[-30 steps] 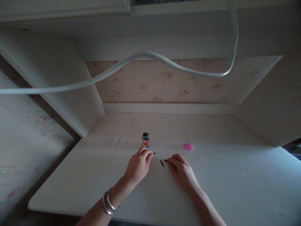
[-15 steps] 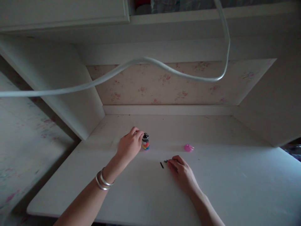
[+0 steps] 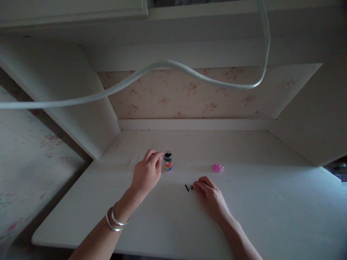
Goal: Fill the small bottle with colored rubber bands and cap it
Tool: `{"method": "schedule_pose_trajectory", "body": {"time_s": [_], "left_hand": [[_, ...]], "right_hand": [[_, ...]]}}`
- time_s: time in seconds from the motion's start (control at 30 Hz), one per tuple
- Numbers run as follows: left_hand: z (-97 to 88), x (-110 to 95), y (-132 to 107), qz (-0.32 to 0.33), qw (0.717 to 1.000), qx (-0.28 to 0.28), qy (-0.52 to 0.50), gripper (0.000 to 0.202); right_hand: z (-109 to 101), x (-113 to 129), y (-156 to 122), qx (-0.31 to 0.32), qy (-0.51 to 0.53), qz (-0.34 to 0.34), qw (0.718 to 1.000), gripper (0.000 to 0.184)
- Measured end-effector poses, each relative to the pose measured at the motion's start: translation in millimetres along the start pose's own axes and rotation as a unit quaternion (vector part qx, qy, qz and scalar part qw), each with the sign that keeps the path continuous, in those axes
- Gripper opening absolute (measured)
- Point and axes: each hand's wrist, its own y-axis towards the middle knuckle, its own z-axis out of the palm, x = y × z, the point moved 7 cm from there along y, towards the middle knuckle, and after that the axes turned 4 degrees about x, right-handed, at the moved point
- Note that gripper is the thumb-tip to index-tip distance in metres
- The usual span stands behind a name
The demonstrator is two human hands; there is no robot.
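Note:
A small clear jar [image 3: 168,165] stands upright on the white tabletop, with colourful pieces low down and black ones near its top. Just left of its rim is my left hand [image 3: 147,171], fingers drawn together, nothing visible in them; whether the fingertips touch the glass is unclear. My right hand [image 3: 211,198] rests on the table, thumb and fingers pinched at a small black elastic band [image 3: 192,187], mostly hidden by the fingertips. A short black strip [image 3: 187,187] lies to the left of that band.
A small pink object [image 3: 217,168] lies right of the jar, beyond my right hand. Across the upper view hangs a white cable [image 3: 162,64]. Side panels and a floral back wall [image 3: 189,94] enclose the white table [image 3: 151,224].
My left hand has drawn back slightly left and down from the jar's top, leaving the black contents visible. Around the black band, my right fingers have shifted a little. The view has tilted slightly.

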Motion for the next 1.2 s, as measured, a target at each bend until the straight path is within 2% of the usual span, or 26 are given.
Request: {"method": "schedule_pose_trajectory", "body": {"time_s": [0.1,0.2,0.3,0.4,0.5,0.63,0.73,0.93,1.03,1.2], "left_hand": [[5.3,-9,-17,0.002,0.996,0.016,-0.083,0.021],[29.6,-18,-39,-0.012,0.982,0.087,-0.170,0.020],[57.5,-24,-62,-0.040,0.967,0.141,-0.210,0.020],[78.9,-28,-80,-0.074,0.951,0.175,-0.245,0.018],[89.4,-32,-87,-0.102,0.937,0.185,-0.277,0.018],[92.9,-30,-86,-0.144,0.923,0.170,-0.313,0.024],[90.9,-25,-84,-0.148,0.919,0.153,-0.333,0.021],[80.8,-13,-90,-0.155,0.920,0.132,-0.335,0.019],[76.6,-7,-98,-0.159,0.920,0.136,-0.331,0.017],[72.1,0,-119,-0.161,0.923,0.162,-0.311,0.020]], "right_hand": [[0,-2,0,-0.012,0.040,0.013,0.999,0.031],[0,-4,0,-0.024,0.095,0.028,0.995,0.030],[-1,-6,1,-0.031,0.141,0.051,0.988,0.029],[-2,-2,2,-0.021,0.196,0.072,0.978,0.031],[-1,7,2,-0.011,0.240,0.086,0.967,0.032],[6,26,2,-0.007,0.266,0.082,0.961,0.033],[13,37,4,0.000,0.266,0.074,0.961,0.033],[17,45,11,-0.009,0.237,0.069,0.969,0.033],[10,46,20,-0.039,0.215,0.073,0.973,0.034],[-24,63,54,-0.129,0.129,0.027,0.983,0.028]]}}
